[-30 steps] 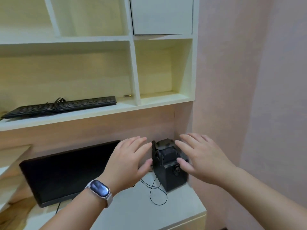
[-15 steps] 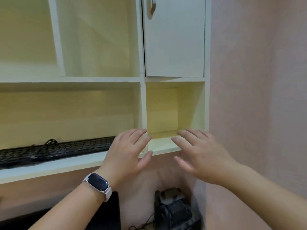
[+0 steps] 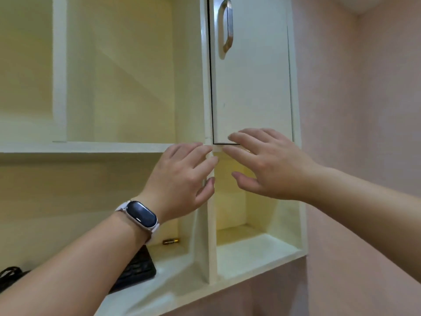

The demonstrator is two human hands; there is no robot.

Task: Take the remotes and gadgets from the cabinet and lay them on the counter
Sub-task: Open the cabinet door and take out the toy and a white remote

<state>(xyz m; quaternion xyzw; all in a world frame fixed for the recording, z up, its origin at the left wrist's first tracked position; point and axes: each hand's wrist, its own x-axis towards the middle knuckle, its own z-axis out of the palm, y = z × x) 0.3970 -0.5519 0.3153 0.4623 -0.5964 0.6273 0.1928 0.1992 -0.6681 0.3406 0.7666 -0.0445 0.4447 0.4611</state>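
White cabinet door (image 3: 250,83) shut, left hand (image 3: 182,179) and right hand (image 3: 271,165) raised below it, each grip spread, empty

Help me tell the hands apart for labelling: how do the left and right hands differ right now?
The left hand wears a dark-faced wristband; the right hand has a bare wrist. The right hand reaches higher, its fingertips over the closed cabinet door's bottom edge; the left sits lower, before the divider. Both are open, fingers spread, holding nothing.

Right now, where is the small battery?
The battery lies on the lower shelf, at its back right corner, just behind the black keyboard.
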